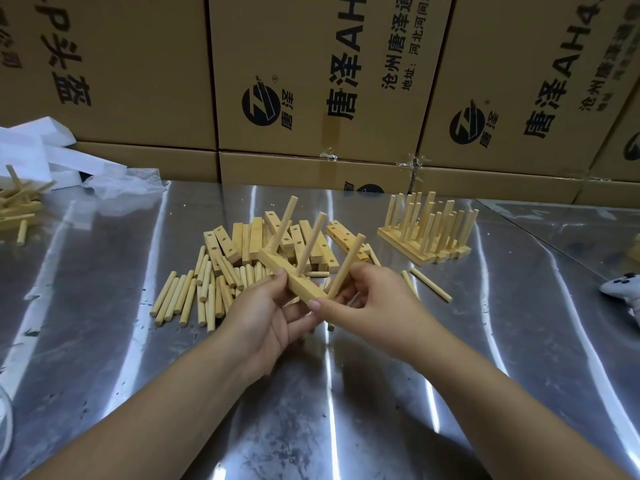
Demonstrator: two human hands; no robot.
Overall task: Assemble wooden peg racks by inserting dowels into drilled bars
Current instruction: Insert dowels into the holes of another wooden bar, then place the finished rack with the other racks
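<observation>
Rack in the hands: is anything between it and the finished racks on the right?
Nothing tall. The rack is held above the table; only loose dowels lie flat in front of the finished racks.

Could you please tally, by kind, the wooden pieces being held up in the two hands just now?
Drilled bar: 1
Dowels standing in the bar: 3
Total: 4
</observation>
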